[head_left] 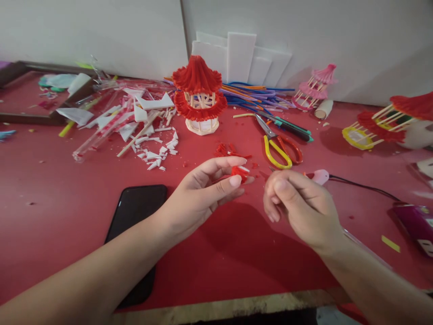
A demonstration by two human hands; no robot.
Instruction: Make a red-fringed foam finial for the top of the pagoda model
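Note:
My left hand (209, 189) pinches a small red fuzzy piece (239, 173) with a bit of white on it, between thumb and fingers. To its right, apart from it, my right hand (297, 203) is closed, thumb against the index finger; a thin dark tip shows above its fingertips, too small to name. Beyond the hands stands a red pagoda-like model (199, 97) with pale stick posts. Red fuzzy scraps (226, 150) lie on the red table (237, 253) just beyond my left hand.
Scissors (278, 146) lie behind my right hand, near blue and purple stems (257, 95). A black phone (140, 210) is beneath my left forearm. White scraps (157, 153) spread left. More models (382, 119) stand or lean right, beyond a corded pink tool (320, 176).

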